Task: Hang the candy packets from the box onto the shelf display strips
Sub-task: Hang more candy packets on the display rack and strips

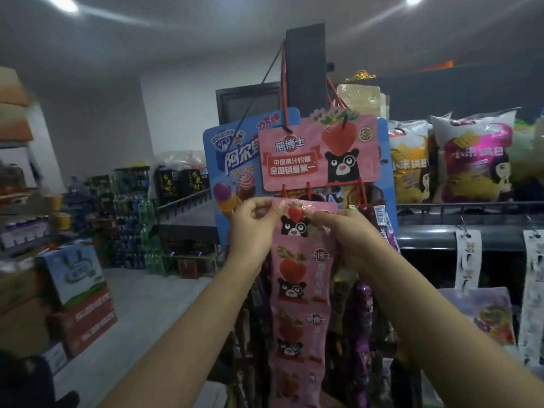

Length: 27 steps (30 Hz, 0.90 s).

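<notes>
A chain of pink strawberry candy packets (300, 278) with bear prints hangs down the middle of the view. My left hand (253, 228) pinches its top left corner. My right hand (350, 237) pinches the top right part of the same packet. The packet's top edge sits just below the red hooks (307, 191) under a pink bear header card (319, 154). That card hangs by red strings from a dark post (306, 66) at the shelf end. Whether the packet is on a hook cannot be told. The box is not in view.
A blue candy card (232, 160) hangs behind the pink one. Purple packet strips (362, 328) hang to the right of my chain. Snack bags (471, 157) fill the upper right shelf; paper strips (468, 260) hang below. Stacked cartons (79, 290) stand at left, beside an aisle floor (141, 307).
</notes>
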Each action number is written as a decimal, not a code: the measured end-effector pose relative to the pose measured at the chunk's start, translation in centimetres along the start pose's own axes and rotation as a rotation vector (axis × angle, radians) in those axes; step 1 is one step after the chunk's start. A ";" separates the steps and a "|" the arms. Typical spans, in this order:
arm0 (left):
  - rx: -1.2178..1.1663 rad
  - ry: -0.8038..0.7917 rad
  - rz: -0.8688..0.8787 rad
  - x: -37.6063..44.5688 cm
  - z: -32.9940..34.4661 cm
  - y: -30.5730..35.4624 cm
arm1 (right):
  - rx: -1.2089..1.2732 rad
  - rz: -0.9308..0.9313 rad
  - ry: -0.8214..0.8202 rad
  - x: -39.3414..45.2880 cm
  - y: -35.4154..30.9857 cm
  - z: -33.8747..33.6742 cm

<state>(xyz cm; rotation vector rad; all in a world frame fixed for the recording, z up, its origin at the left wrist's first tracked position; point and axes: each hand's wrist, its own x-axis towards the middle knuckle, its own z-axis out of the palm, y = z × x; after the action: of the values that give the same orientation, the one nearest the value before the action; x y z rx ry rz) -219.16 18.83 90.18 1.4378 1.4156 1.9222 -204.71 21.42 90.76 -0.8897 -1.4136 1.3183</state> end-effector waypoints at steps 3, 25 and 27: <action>0.044 0.073 0.068 1.3 0.2 0.9 | -0.034 -0.019 0.042 0.5 -0.6 0.2; 0.238 0.033 0.009 1.5 -0.5 1.9 | -0.472 -0.127 0.192 1.7 0.4 1.4; 0.193 0.030 0.000 1.3 -0.9 1.9 | -0.491 -0.127 0.182 1.6 0.5 1.5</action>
<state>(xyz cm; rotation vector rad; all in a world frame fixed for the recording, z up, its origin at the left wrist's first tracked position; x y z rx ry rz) -220.00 18.48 92.44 1.4968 1.6538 1.8570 -206.60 22.64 90.62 -1.1839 -1.6464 0.7806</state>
